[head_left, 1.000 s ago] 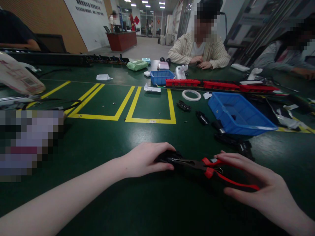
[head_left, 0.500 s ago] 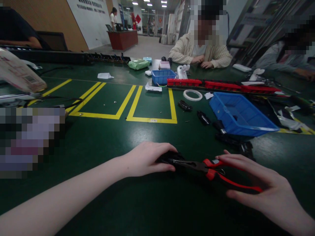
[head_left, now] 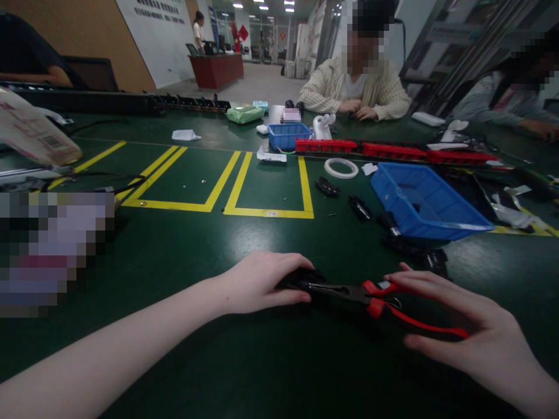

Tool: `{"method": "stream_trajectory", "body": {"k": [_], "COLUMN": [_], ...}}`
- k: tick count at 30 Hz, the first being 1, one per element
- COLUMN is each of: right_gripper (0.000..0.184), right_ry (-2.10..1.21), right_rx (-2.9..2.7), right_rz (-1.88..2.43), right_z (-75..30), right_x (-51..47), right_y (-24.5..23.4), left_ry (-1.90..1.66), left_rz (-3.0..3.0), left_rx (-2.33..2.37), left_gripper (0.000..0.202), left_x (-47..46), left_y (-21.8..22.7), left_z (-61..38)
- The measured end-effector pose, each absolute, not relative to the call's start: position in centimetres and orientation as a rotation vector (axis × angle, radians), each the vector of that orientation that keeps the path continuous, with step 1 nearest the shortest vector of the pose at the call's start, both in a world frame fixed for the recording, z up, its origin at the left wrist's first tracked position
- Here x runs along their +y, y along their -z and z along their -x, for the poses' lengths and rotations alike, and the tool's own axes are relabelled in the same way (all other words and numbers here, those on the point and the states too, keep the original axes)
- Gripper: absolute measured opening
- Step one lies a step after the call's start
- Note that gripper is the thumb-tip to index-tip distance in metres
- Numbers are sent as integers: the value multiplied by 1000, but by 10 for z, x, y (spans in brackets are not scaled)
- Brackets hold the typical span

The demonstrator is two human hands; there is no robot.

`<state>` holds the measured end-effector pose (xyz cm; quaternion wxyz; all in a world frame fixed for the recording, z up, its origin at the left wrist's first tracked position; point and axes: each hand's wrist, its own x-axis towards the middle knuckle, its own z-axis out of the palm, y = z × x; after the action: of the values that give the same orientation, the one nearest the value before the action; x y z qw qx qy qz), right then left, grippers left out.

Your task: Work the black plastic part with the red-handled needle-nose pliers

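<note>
My left hand [head_left: 266, 282] is closed around a shiny black part [head_left: 301, 280] on the green tabletop, and its fingers cover much of it. Red-handled long-nose pliers [head_left: 371, 299] reach in from the right, with their jaw tips against or inside the black part. Their handles are spread apart in my right hand [head_left: 471, 326]. The fingers lie along the upper handle, while the thumb is below the lower one. Whether the jaws grip anything is hidden.
A blue bin [head_left: 428, 201] stands at the right, several black parts [head_left: 360, 208] lying beside it. Behind are a tape roll [head_left: 341, 168], a red strip [head_left: 393, 151] and a smaller blue bin [head_left: 289, 135]. Across the table sits a person in a striped shirt [head_left: 356, 93].
The pliers' pivot and my right hand have shifted very slightly to the right. My left hand keeps its hold on the black part in the same place.
</note>
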<state>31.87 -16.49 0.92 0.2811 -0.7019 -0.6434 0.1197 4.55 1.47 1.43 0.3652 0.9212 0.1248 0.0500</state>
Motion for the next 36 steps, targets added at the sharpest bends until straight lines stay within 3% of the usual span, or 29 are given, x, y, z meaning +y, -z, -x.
{"method": "stream_trajectory", "body": {"k": [22, 36], "right_gripper": [50, 55], "right_ry": [-346, -88], "right_rx": [-1537, -1901], "right_rz": [1855, 1816], "right_z": [-298, -318], "right_x": [-165, -168], "right_y": [-6, 4], "left_ry": [-119, -155], "left_rz": [-2365, -2371], "left_rx": [323, 332], "left_gripper": [33, 31], "left_x": [15, 14], "left_y": [-16, -16], "left_z": [-45, -45]}}
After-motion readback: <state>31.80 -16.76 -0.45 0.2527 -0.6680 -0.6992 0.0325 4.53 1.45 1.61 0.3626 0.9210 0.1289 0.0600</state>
